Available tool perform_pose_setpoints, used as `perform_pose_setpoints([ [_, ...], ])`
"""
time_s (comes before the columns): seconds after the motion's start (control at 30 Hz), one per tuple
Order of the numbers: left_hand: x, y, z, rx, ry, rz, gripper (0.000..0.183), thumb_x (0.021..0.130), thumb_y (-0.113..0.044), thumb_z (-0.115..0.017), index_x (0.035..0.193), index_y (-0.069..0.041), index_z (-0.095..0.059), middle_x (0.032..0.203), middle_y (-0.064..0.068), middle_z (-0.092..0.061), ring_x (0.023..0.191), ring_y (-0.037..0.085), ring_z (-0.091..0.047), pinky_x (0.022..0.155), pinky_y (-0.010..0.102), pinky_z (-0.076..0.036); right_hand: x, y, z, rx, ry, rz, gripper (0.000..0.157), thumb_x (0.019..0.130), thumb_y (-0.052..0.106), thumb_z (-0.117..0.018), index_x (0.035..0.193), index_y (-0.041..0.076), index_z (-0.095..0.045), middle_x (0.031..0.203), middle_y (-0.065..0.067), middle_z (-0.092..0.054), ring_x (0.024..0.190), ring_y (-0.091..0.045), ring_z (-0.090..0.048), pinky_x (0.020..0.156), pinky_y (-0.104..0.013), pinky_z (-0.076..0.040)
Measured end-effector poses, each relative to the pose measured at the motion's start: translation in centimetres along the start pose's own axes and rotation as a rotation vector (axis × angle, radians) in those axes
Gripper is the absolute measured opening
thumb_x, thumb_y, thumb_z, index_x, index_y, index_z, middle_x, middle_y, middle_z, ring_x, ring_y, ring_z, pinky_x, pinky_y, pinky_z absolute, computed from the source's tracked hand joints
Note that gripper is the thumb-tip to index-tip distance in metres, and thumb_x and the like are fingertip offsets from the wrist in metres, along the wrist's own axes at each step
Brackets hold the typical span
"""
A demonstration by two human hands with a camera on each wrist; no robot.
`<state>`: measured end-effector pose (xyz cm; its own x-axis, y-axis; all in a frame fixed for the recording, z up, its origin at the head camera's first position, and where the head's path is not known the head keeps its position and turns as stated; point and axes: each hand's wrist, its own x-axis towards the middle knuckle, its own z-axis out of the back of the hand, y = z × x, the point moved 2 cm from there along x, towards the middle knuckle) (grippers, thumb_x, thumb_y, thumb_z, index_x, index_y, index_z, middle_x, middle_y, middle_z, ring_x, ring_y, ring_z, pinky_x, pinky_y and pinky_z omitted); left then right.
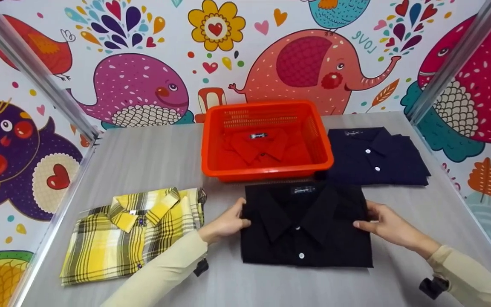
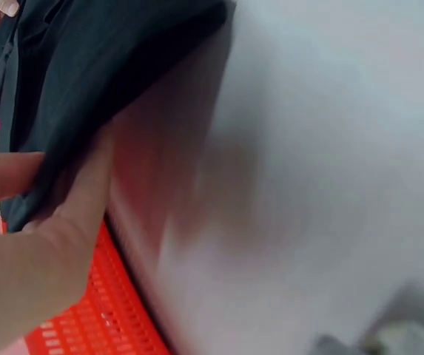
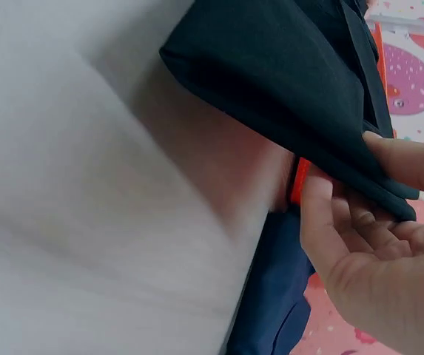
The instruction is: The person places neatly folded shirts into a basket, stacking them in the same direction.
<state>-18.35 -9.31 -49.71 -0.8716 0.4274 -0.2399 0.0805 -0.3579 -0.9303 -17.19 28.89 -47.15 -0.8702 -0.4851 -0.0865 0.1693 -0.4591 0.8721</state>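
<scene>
A folded black shirt [image 1: 305,230], collar up and white buttons showing, is held between both hands in front of the basket. My left hand [image 1: 227,219] pinches its left edge, thumb on top and fingers underneath. On the opposite edge my right hand [image 1: 384,224] grips the cloth the same way. Both wrist views show the black shirt [image 3: 271,81] raised above the table, with a shadow below it. An orange-red plastic basket [image 1: 267,174] stands just beyond, and a folded red shirt [image 1: 245,149] lies inside it.
A folded yellow plaid shirt [image 1: 100,247] lies on the grey table [image 1: 151,149] at the left. Right of the basket rests a folded navy shirt [image 1: 394,162]. Cartoon-printed walls [image 1: 143,85] with metal corner posts [image 1: 454,64] enclose the back and sides.
</scene>
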Motion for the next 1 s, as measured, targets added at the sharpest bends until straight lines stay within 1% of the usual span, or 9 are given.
perform_pose_setpoints([
  [0.17,-1.0,-0.1,1.0,-0.007,-0.002,-0.016,0.048,0.085,0.008,-0.054,0.129,0.006,-0.035,0.130,0.027,-0.045,0.128,0.040,-0.035,0.109,0.052,-0.023,0.3,0.7,-0.7,-0.045,-0.047,0.010,0.052,0.092,0.013,-0.067,0.134,-0.011,-0.046,0.120,-0.022,-0.059,0.100,-0.019,-0.062,0.079,-0.026,-0.052],
  [0.33,-1.8,-0.3,2.0,-0.050,-0.021,-0.028,0.044,0.086,0.009,-0.052,0.127,0.003,-0.036,0.136,0.026,-0.040,0.133,0.039,-0.030,0.111,0.053,-0.019,1.1,1.6,-1.0,-0.038,-0.069,0.046,0.051,0.091,0.009,-0.067,0.132,-0.013,-0.046,0.119,-0.024,-0.059,0.098,-0.025,-0.063,0.076,-0.027,-0.054],
  [0.43,-2.1,-0.4,2.7,-0.033,-0.049,-0.046,0.044,0.087,0.008,-0.052,0.127,0.001,-0.035,0.139,0.025,-0.038,0.135,0.037,-0.027,0.111,0.052,-0.018,1.7,2.3,-1.1,-0.039,-0.091,0.073,0.051,0.090,0.006,-0.067,0.132,-0.013,-0.046,0.118,-0.025,-0.060,0.098,-0.028,-0.063,0.075,-0.027,-0.054],
  [0.53,-2.2,-0.6,3.3,0.021,-0.101,-0.079,0.040,0.086,0.007,-0.054,0.122,-0.001,-0.038,0.129,0.021,-0.047,0.125,0.035,-0.038,0.107,0.051,-0.027,2.5,2.8,-1.1,-0.046,-0.124,0.088,0.050,0.089,0.004,-0.068,0.131,-0.011,-0.048,0.115,-0.023,-0.062,0.097,-0.027,-0.063,0.075,-0.027,-0.054],
  [0.67,-1.8,-1.1,4.2,0.107,-0.183,-0.167,0.035,0.083,0.010,-0.056,0.112,-0.002,-0.041,0.113,0.016,-0.055,0.106,0.032,-0.049,0.094,0.046,-0.039,3.6,3.1,-1.0,-0.056,-0.171,0.089,0.047,0.088,0.003,-0.069,0.130,-0.009,-0.051,0.109,-0.018,-0.065,0.094,-0.020,-0.064,0.076,-0.026,-0.053],
  [0.73,-1.6,-1.5,4.7,0.143,-0.218,-0.210,0.034,0.082,0.012,-0.056,0.109,-0.002,-0.040,0.108,0.016,-0.056,0.099,0.031,-0.051,0.088,0.043,-0.041,4.1,3.3,-0.9,-0.056,-0.194,0.087,0.045,0.087,0.003,-0.069,0.128,-0.008,-0.053,0.107,-0.017,-0.066,0.092,-0.018,-0.064,0.076,-0.026,-0.053],
  [0.8,-1.4,-1.9,5.2,0.172,-0.247,-0.233,0.035,0.081,0.013,-0.056,0.108,-0.002,-0.040,0.105,0.018,-0.055,0.093,0.030,-0.051,0.085,0.042,-0.041,4.7,3.5,-0.8,-0.049,-0.215,0.085,0.043,0.087,0.002,-0.069,0.126,-0.007,-0.054,0.105,-0.016,-0.066,0.091,-0.018,-0.063,0.076,-0.025,-0.053],
  [0.9,-1.2,-2.5,6.0,0.192,-0.276,-0.232,0.035,0.082,0.012,-0.057,0.110,-0.001,-0.040,0.103,0.019,-0.053,0.090,0.031,-0.050,0.084,0.043,-0.041,5.6,4.0,-0.5,-0.029,-0.235,0.082,0.042,0.087,0.001,-0.069,0.126,-0.008,-0.054,0.103,-0.017,-0.066,0.089,-0.019,-0.064,0.074,-0.025,-0.052],
  [1.0,-0.6,-3.0,6.7,0.159,-0.282,-0.223,0.034,0.084,0.013,-0.055,0.110,-0.002,-0.040,0.103,0.017,-0.054,0.093,0.030,-0.050,0.085,0.043,-0.041,6.5,4.4,-0.2,-0.007,-0.250,0.079,0.043,0.087,0.002,-0.069,0.126,-0.008,-0.054,0.103,-0.018,-0.066,0.087,-0.020,-0.064,0.072,-0.024,-0.052],
])
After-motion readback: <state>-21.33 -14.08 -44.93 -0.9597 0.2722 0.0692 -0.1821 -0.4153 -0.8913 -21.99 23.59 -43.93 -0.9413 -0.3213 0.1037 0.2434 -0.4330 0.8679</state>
